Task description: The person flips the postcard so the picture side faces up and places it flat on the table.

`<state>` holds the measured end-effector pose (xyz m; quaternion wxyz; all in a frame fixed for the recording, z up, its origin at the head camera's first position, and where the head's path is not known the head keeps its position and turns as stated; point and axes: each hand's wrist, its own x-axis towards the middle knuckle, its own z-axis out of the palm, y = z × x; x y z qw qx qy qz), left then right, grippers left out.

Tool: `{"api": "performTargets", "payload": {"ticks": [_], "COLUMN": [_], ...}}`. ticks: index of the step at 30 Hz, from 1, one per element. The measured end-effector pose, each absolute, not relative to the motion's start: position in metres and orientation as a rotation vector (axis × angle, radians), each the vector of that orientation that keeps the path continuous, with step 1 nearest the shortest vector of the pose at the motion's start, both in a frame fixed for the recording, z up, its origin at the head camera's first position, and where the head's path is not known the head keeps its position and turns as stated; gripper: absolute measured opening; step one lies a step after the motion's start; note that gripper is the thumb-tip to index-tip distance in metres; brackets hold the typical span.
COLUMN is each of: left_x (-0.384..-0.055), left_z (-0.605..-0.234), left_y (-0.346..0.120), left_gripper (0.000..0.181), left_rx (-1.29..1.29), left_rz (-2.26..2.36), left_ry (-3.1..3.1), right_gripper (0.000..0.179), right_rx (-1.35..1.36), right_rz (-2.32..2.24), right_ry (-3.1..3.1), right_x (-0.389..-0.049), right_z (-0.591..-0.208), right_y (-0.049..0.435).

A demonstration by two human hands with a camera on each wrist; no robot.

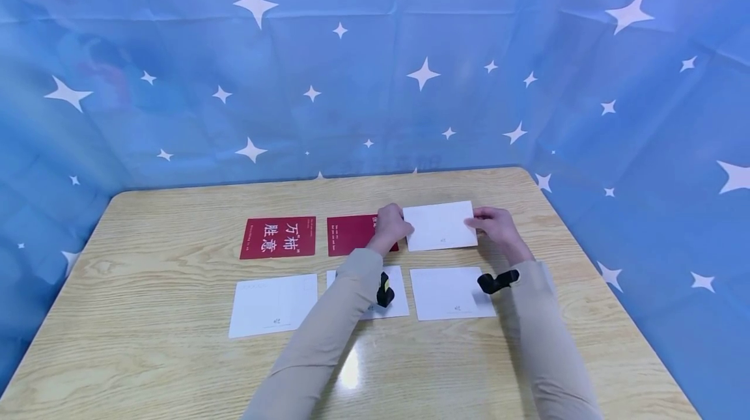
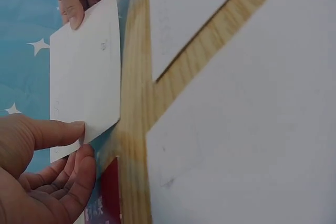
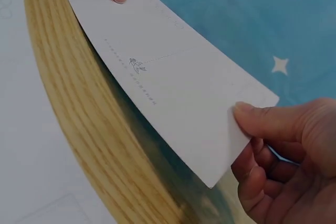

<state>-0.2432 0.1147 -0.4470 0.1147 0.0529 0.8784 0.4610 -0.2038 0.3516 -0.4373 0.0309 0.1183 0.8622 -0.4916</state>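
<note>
A white postcard (image 1: 441,227), its pale printed side showing, is held by both hands at its two short ends. The left hand (image 1: 391,227) pinches its left end, thumb on the white face and fingers behind, as the left wrist view shows. At the opposite end the right hand (image 3: 286,150) pinches it the same way. In both wrist views the postcard is tilted, and a gap shows between its lower edge and the table. Partly behind the left hand lies a red card (image 1: 351,236) with white lettering.
Another red card (image 1: 278,238) with large white characters lies at the left of the back row. In front are a white postcard (image 1: 272,306) at left, a second one partly under the left sleeve, and a third postcard (image 1: 451,293) at right. A blue starry cloth (image 1: 375,49) hangs behind the wooden table (image 1: 146,316).
</note>
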Motion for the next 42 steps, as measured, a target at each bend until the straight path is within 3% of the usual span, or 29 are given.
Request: {"api": "performTargets", "payload": {"ticks": [11,20,25,34,42], "left_x": [-0.246,-0.250,-0.250,-0.249,-0.250], "left_z": [-0.439,-0.443,-0.441,-0.446,-0.451], "left_y": [0.107,0.107,0.104,0.101,0.098], "left_gripper": [0.028,0.003,0.008,0.010,0.015], "left_rx": [0.197,0.204,0.255,0.270,0.222], "left_rz": [1.591,1.694,1.755,1.872,1.893], "left_ry": [2.522,2.427,2.386,2.238,2.064], "right_gripper": [0.032,0.018,0.008,0.007,0.023], "right_rx": [0.331,0.293,0.278,0.207,0.129], "right_rz": [-1.674,-1.760,-1.763,-1.868,-1.943], "right_ry": [2.620,2.606,2.635,2.573,2.392], "right_x": [-0.197,-0.193,-0.190,-0.186,-0.187], "right_z": [-0.424,-0.423,-0.420,-0.425,-0.432], "right_y": [0.355,0.360,0.362,0.368,0.376]}}
